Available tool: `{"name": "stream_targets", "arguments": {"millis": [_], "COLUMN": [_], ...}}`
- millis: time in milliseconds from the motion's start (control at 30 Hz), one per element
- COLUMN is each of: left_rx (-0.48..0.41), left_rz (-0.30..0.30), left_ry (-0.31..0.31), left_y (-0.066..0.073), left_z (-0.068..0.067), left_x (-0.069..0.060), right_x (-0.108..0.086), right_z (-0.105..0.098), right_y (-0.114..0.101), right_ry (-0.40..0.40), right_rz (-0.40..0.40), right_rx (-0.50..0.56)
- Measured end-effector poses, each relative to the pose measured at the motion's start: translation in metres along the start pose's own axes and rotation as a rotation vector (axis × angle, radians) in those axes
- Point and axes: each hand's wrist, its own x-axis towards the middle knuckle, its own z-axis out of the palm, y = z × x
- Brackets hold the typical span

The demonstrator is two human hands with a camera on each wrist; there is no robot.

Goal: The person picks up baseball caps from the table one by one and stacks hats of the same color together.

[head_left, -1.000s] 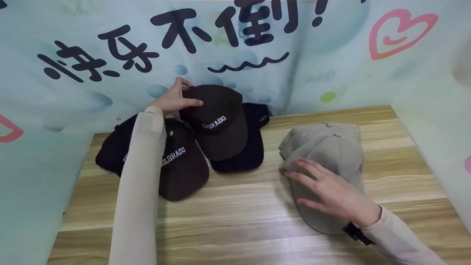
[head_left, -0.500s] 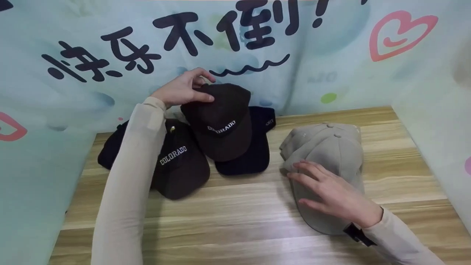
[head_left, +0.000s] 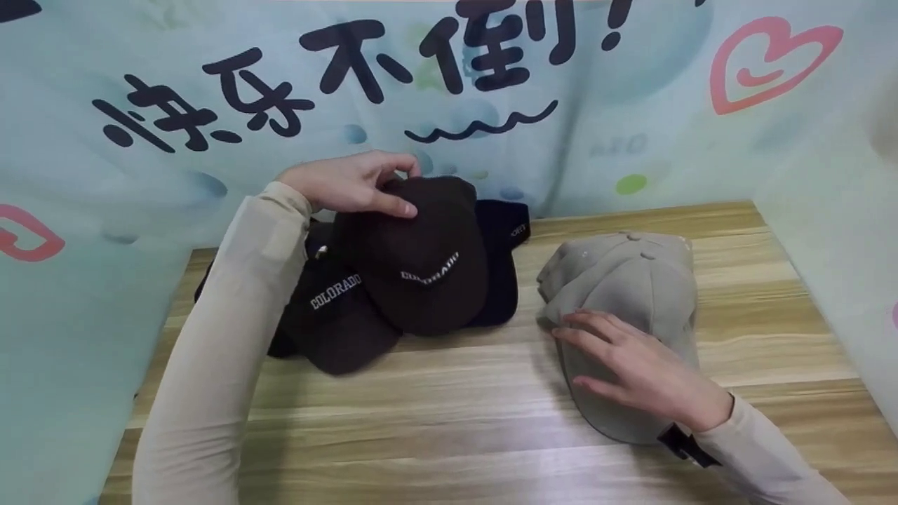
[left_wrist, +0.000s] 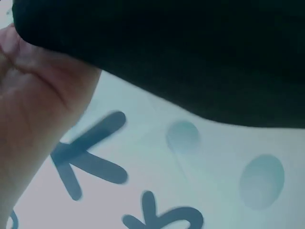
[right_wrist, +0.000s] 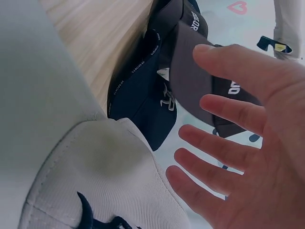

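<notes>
A dark brown cap point(head_left: 424, 242) with white COLORADO lettering is in my left hand point(head_left: 347, 184), thumb on the front of the crown and fingers behind it. It overlaps a navy cap point(head_left: 501, 280) and the edge of a second dark COLORADO cap point(head_left: 344, 326). In the left wrist view, dark cloth point(left_wrist: 190, 57) fills the top and hides my fingertips. My right hand point(head_left: 635, 368) is spread just over a grey cap point(head_left: 624, 301); whether it touches cannot be told. The right wrist view shows those fingers extended, holding nothing, beside the grey cap with its dark emblem point(right_wrist: 109, 222).
Another grey cap point(head_left: 568, 263) lies under the front one, forming a stack at right. Part of a dark cap point(head_left: 280, 347) shows beneath my left sleeve. The wooden tabletop point(head_left: 393, 428) meets a printed cloth backdrop point(head_left: 596, 168) behind and at both sides.
My left hand has moved right with the brown cap, which sits lower and nearer, its front tipped down and covering more of the navy cap. My right hand has stayed in place.
</notes>
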Motion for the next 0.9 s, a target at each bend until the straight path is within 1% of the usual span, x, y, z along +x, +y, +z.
{"name": "stream_targets", "arguments": {"millis": [133, 200, 367, 400, 533, 667, 733, 800, 900], "left_rx": [0.049, 0.057, 0.04, 0.05, 0.089, 0.06, 0.036, 0.011, -0.047], "left_rz": [0.056, 0.076, 0.102, 0.114, 0.179, 0.218, 0.228, 0.228, 0.206], "left_ry": [-0.055, -0.083, -0.18, -0.198, -0.268, -0.351, -0.386, -0.402, -0.381], "left_y": [0.01, 0.012, 0.013, 0.013, 0.01, 0.003, -0.001, -0.007, -0.014], "left_z": [0.014, 0.023, 0.049, 0.054, 0.073, 0.093, 0.102, 0.109, 0.115], "left_x": [0.0, 0.002, 0.007, 0.009, 0.012, 0.015, 0.017, 0.02, 0.026], "right_x": [-0.002, -0.002, -0.003, -0.003, -0.004, -0.005, -0.005, -0.004, -0.001], "right_z": [0.0, 0.0, -0.001, -0.001, -0.002, -0.001, 0.001, 0.003, 0.009], "right_y": [0.0, 0.0, 0.0, -0.001, -0.001, -0.003, -0.004, -0.006, -0.01], "right_ry": [0.004, 0.009, 0.027, 0.034, 0.05, 0.044, 0.038, 0.027, 0.003], "right_rz": [0.009, 0.011, -0.007, -0.012, -0.018, -0.011, -0.008, -0.01, -0.025], "right_rx": [0.018, 0.022, 0.021, 0.019, 0.015, 0.012, 0.008, 0.009, 0.017]}}
